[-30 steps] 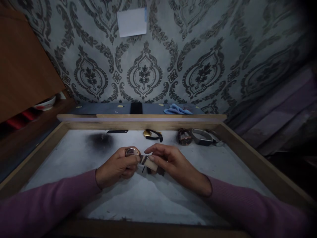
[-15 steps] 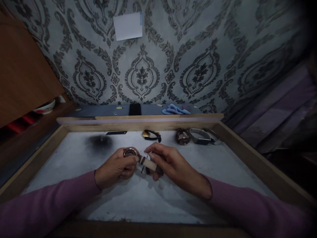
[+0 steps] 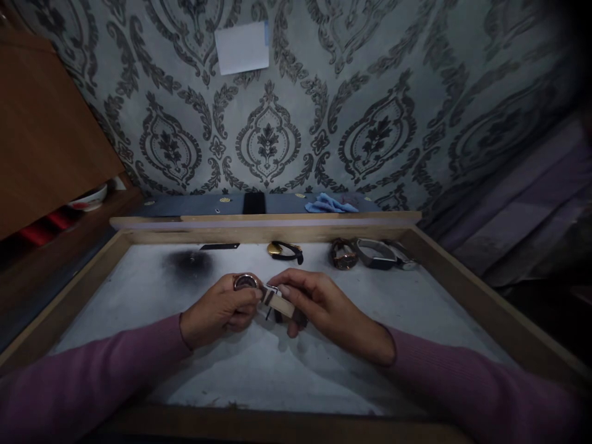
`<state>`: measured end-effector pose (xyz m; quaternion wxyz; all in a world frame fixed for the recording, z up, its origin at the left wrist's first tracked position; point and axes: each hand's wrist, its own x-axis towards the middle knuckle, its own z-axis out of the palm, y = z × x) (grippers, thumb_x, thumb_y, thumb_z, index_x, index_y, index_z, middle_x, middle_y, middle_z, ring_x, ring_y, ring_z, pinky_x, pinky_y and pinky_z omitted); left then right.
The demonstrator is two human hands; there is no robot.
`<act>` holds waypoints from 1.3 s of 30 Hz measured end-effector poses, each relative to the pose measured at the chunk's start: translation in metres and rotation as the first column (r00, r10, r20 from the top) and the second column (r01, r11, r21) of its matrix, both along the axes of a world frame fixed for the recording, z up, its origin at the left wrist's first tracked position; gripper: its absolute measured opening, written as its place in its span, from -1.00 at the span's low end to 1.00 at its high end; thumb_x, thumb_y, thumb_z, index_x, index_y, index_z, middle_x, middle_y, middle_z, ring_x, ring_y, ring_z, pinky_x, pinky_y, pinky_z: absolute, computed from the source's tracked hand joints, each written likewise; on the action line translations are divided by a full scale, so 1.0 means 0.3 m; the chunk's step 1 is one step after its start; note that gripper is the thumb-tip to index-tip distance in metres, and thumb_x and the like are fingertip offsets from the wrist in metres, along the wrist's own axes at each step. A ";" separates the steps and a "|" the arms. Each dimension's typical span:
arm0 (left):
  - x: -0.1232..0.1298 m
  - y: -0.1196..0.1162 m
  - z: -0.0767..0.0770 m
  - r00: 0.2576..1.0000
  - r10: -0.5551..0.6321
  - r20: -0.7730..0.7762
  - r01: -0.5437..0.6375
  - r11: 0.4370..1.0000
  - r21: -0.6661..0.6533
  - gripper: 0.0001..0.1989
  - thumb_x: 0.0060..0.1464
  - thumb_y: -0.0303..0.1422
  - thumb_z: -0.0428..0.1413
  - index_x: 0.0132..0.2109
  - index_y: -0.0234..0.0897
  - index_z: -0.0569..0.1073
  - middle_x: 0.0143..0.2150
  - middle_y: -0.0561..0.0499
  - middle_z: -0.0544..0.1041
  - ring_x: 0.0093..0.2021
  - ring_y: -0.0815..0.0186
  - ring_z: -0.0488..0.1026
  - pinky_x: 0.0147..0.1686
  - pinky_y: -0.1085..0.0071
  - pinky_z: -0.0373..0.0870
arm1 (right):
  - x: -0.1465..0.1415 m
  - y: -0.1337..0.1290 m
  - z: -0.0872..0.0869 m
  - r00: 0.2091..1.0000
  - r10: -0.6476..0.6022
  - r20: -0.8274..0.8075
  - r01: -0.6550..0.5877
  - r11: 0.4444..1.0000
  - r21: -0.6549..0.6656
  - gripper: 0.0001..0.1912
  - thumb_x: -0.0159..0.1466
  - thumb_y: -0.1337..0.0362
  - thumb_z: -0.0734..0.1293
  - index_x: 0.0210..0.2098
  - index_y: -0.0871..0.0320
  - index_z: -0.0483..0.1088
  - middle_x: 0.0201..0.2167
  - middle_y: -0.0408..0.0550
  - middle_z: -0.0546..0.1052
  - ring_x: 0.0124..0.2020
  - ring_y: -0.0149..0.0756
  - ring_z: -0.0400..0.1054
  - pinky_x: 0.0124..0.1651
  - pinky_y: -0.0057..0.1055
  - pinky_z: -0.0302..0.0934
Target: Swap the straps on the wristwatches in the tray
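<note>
My left hand (image 3: 224,308) is closed round the case of a wristwatch (image 3: 246,282) with a rose-gold rim and a dark dial. The watch's strap (image 3: 280,304), pale on its inner face and dark brown at the edges, runs to the right. My right hand (image 3: 324,305) pinches that strap near its silvery buckle (image 3: 271,290). Both hands are above the white tray floor, close together. The right fingertips partly hide the strap's end.
Along the tray's back lie a black blade-like strip (image 3: 219,246), a gold watch with a black strap (image 3: 284,251), a brown watch (image 3: 343,254) and a silvery watch (image 3: 377,253). Behind the wooden rim (image 3: 268,221) are a blue cloth (image 3: 330,203) and a black flat object (image 3: 254,203).
The view has shifted slightly. Both hands keep their hold on the watch, and the right fingers have moved only a little at the buckle.
</note>
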<state>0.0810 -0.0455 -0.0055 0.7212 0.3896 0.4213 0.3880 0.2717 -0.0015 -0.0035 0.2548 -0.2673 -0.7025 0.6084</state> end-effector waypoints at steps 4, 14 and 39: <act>-0.001 0.003 -0.003 1.000 0.000 0.009 0.001 1.000 -0.014 -0.74 -0.05 -0.32 0.19 -0.39 -0.25 0.22 -0.68 0.31 0.03 -0.71 0.61 -0.16 -0.73 0.59 -0.24 | 0.000 -0.002 0.004 1.000 0.013 -0.017 -0.013 1.000 -0.006 -0.74 0.35 0.23 0.20 -0.15 0.30 0.40 -0.49 -0.16 0.41 -0.65 -0.56 0.39 -0.59 -0.63 0.23; -0.002 -0.002 0.002 1.000 0.000 0.031 0.001 0.999 -0.036 -0.75 -0.03 -0.32 0.18 -0.39 -0.25 0.22 -0.67 0.30 0.04 -0.71 0.61 -0.14 -0.71 0.59 -0.24 | -0.002 -0.004 -0.002 1.000 -0.003 -0.006 0.002 0.999 -0.051 -0.70 0.35 0.18 0.22 -0.13 0.30 0.42 -0.53 -0.17 0.42 -0.66 -0.54 0.39 -0.61 -0.62 0.24; -0.001 -0.001 -0.002 0.999 -0.011 0.033 0.012 0.999 -0.052 -0.77 -0.02 -0.36 0.14 -0.42 -0.23 0.18 -0.66 0.30 0.01 -0.71 0.60 -0.18 -0.70 0.56 -0.25 | 0.000 0.003 -0.011 1.000 0.009 -0.017 -0.010 0.996 -0.093 -0.69 0.34 0.16 0.24 -0.12 0.29 0.42 -0.52 -0.16 0.43 -0.65 -0.55 0.39 -0.60 -0.64 0.25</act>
